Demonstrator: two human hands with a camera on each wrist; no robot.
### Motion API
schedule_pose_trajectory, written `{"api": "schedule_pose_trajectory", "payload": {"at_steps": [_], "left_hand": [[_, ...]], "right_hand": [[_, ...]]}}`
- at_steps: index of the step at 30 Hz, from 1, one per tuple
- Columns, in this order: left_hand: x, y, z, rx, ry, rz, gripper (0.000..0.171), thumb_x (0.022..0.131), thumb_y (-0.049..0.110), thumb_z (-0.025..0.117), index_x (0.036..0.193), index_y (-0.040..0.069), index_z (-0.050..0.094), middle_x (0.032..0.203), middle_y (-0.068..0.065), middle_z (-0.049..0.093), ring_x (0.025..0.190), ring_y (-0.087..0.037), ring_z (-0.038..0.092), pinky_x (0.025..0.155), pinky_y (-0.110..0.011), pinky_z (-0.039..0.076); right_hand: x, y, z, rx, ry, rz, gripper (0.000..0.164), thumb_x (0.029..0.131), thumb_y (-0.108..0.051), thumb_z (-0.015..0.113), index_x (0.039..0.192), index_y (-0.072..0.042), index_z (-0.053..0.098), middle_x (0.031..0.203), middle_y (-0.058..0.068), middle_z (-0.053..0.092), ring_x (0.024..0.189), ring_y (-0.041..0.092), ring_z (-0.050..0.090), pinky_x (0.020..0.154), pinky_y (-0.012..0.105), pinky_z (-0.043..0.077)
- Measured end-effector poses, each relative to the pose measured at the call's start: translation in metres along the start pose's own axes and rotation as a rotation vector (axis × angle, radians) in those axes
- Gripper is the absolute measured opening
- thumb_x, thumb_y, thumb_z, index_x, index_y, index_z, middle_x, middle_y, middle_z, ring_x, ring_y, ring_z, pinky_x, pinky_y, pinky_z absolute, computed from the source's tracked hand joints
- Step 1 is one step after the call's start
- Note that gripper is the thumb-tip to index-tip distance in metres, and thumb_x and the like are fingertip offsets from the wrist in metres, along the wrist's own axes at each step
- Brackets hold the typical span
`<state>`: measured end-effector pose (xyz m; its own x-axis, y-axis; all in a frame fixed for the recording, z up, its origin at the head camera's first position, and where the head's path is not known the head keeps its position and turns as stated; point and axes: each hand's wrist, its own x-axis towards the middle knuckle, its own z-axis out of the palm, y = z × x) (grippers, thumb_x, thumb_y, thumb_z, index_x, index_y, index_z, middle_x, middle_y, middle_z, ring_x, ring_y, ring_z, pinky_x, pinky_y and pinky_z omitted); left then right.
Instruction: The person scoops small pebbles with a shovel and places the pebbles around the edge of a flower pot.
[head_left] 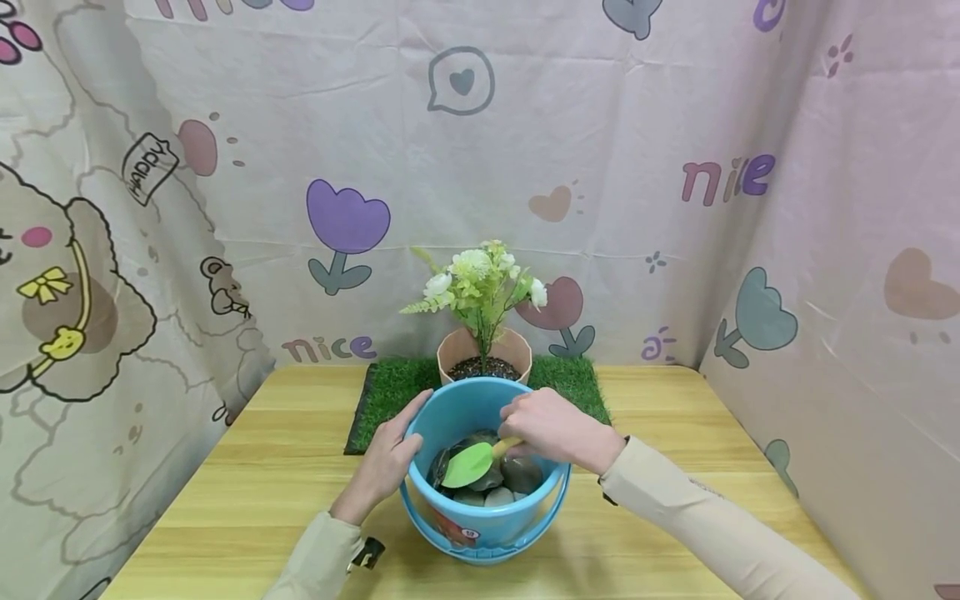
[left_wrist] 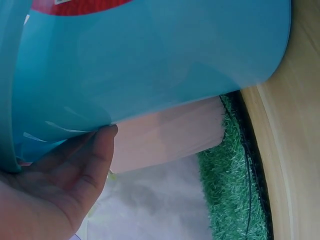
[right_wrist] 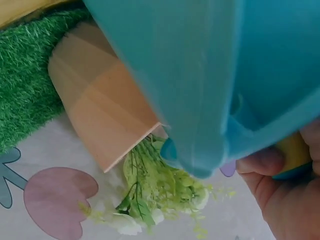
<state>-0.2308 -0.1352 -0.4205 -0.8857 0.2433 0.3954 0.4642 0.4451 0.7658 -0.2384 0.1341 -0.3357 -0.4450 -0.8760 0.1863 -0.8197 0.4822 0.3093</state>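
Note:
A light-blue plastic bucket (head_left: 513,523) stands on the table with dark and grey stones (head_left: 521,475) inside. My left hand (head_left: 384,458) holds the bucket's left rim, its thumb over the edge. In the left wrist view, the fingers (left_wrist: 95,162) lie against the outer wall; the thumb is hidden there. With my right hand (head_left: 551,427) I grip the yellow handle of a small green toy shovel (head_left: 468,467), whose blade is over the stones. In the right wrist view, the handle (right_wrist: 294,152) shows in that hand beside the rim, and the blade is hidden.
Behind the bucket, a pinkish pot (head_left: 448,348) with dark soil holds a plant with white flowers (head_left: 480,279). The pot stands on a green artificial-grass mat (head_left: 573,387). A printed cloth (head_left: 637,233) hangs around the wooden table (head_left: 652,500). The bucket's handle hangs low around its front.

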Motion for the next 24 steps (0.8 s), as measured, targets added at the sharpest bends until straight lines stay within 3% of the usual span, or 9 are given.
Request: {"api": "schedule_pose_trajectory", "payload": {"at_steps": [10, 19, 24], "left_hand": [[-0.001, -0.001, 0.000, -0.009, 0.008, 0.000, 0.066, 0.090, 0.002, 0.040, 0.153, 0.020, 0.036, 0.144, -0.014, 0.053, 0.118, -0.030, 0.060, 0.078, -0.038, 0.049], [-0.001, -0.002, 0.001, -0.016, 0.011, 0.015, 0.066, 0.090, 0.001, 0.039, 0.153, 0.021, 0.036, 0.143, -0.013, 0.054, 0.111, -0.026, 0.062, 0.074, -0.032, 0.047], [-0.001, -0.001, 0.001, -0.014, 0.014, 0.023, 0.066, 0.090, 0.001, 0.039, 0.153, 0.019, 0.036, 0.143, -0.013, 0.054, 0.107, -0.025, 0.062, 0.072, -0.032, 0.045]], "right_hand": [[-0.001, 0.001, 0.013, 0.052, 0.009, 0.040, 0.014, 0.082, -0.037, 0.076, 0.076, -0.027, 0.069, 0.073, -0.012, 0.056, 0.068, 0.007, 0.053, 0.054, 0.021, 0.039], [-0.014, 0.005, 0.013, 0.089, 0.163, 0.106, 0.013, 0.080, -0.037, 0.078, 0.083, -0.024, 0.074, 0.071, -0.011, 0.053, 0.063, 0.003, 0.048, 0.053, 0.017, 0.038], [-0.022, 0.008, 0.012, 0.117, 0.216, 0.184, 0.014, 0.080, -0.037, 0.078, 0.084, -0.024, 0.074, 0.075, -0.012, 0.059, 0.066, 0.003, 0.054, 0.054, 0.016, 0.040]]}}
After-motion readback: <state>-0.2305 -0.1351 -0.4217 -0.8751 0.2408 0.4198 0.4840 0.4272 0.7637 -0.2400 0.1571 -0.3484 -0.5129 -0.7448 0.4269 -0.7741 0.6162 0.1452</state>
